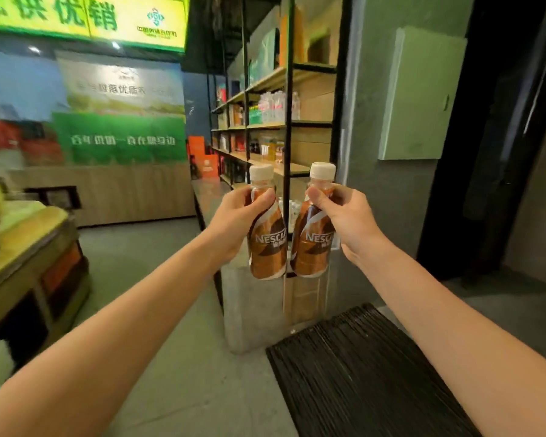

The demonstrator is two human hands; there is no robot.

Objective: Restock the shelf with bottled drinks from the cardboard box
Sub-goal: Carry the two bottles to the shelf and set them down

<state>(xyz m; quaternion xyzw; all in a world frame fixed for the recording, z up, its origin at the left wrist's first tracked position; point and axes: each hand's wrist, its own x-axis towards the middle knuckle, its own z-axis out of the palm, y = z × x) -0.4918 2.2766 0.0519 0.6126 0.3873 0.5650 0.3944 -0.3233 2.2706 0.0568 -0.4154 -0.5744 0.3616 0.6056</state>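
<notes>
2 brown coffee bottles with white caps are being held up side by side in front of the shelf [292, 121], 1 in each hand. The left bottle [267, 247] is being gripped by the left hand [234, 212], whose fingers are being curled round the narrow shoulder just under the cap. The right bottle [312, 247] is being gripped the same way by the right hand [344, 216] - thumb and fingers are being closed round the neck, while the body hangs free below. Both bottles are being kept nearly upright, with the bases leaning toward each other; whether they are touching cannot be told.

Behind them the shelf is being seen end-on - a black metal frame with wooden boards. One of its black uprights is being lined up with the gap between the 2 bottles. Clear bottles [275, 105] are being stored on a higher board, and darker and yellow drinks [268, 148] on the board below. A black ribbed mat [360, 367] is being shown on the floor under the right forearm. A wooden counter [29, 247] is being shown at the left edge, well apart from the hands, and a pale wall cabinet [420, 93] to the right of the shelf.
</notes>
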